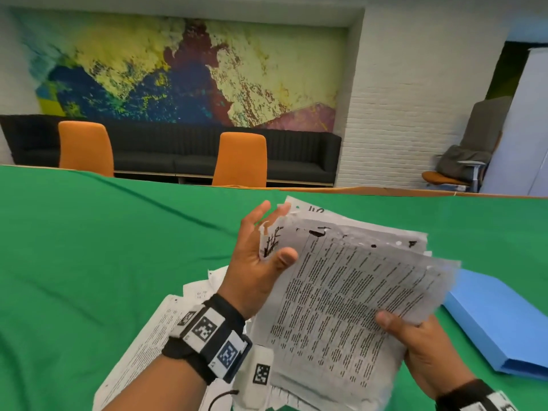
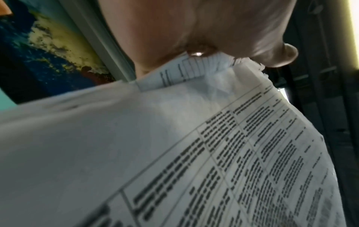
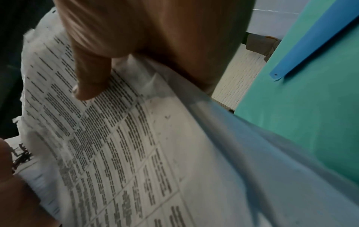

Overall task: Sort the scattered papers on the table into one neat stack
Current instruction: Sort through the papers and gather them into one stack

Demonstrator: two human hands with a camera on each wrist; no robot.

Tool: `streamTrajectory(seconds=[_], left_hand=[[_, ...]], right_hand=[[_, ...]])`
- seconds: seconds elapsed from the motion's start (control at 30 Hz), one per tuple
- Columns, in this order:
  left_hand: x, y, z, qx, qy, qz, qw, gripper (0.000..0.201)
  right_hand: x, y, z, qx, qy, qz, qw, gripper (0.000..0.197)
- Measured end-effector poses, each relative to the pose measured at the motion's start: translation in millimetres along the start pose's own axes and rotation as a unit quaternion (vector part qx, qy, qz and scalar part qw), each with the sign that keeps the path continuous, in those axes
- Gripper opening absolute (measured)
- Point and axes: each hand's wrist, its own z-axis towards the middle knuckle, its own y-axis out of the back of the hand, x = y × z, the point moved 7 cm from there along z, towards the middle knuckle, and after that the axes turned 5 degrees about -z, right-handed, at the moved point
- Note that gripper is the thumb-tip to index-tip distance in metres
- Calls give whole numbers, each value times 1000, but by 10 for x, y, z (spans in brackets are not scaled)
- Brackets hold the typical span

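I hold a bundle of printed papers (image 1: 341, 292) tilted up above the green table (image 1: 103, 247). My left hand (image 1: 258, 247) grips its left edge, thumb on the top sheet and fingers spread behind. At the lower right corner my right hand (image 1: 421, 342) pinches the bundle with the thumb on top. The sheets are uneven, with ragged, fanned edges. The left wrist view shows the papers (image 2: 174, 153) under my left hand (image 2: 213, 30). In the right wrist view my thumb (image 3: 91, 79) presses on the papers (image 3: 136, 153). More loose sheets (image 1: 142, 345) lie on the table under my left wrist.
A blue folder (image 1: 498, 321) lies on the table to the right, also seen as the blue folder (image 3: 310, 46). Two orange chairs (image 1: 86, 146) (image 1: 240, 158) stand past the far table edge, before a dark sofa (image 1: 296, 155). The cloth shows bare on the left.
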Motion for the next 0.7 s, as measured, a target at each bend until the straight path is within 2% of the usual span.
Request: streamTrajectory(seconds=[0.07,0.17,0.23,0.3,0.37,0.43,0.47,0.5,0.53,0.57,0.6,0.63,0.67,0.7], left_hand=[[-38,-37,20,29,5,39,999,73],[-81,-30,60,37,-7,139,990,76],[-42,109,81,-7,21,91,996,73],[42,236,38,-60,60,-23,996,68],[95,266,-49,-73,80,-69,992,65],[179,390,-156,-71,115,-32,990,64],[274,531,-215,-59,156,36,985,65],[428,758,-306,-35,220,156,962,67],[617,1061,-460,-2,303,296,906,72],[782,1378,-665,29,385,407,828,78],[891,1662,-905,48,451,472,756,86],[954,1886,-1125,52,494,497,712,94],[1004,2032,-1281,43,517,499,694,102],[1022,2113,-1382,29,528,491,693,108]], right_hand=[[24,-34,-3,3,6,0,1000,47],[45,-52,10,5,16,-8,1000,47],[36,-36,25,0,21,-9,1000,43],[26,-13,36,-5,24,-7,1000,40],[25,-25,32,-1,21,-12,1000,39],[45,-35,21,2,21,-31,999,35],[68,-35,11,0,27,-38,999,33],[84,-27,-3,-2,33,-40,999,32],[96,-11,-18,-6,37,-38,999,33],[104,-1,-35,-6,38,-37,999,34],[105,6,-48,-7,37,-38,999,35],[92,5,-50,-4,36,-40,999,36],[76,10,-44,-6,34,-46,998,37],[66,11,-33,-4,36,-49,998,39]])
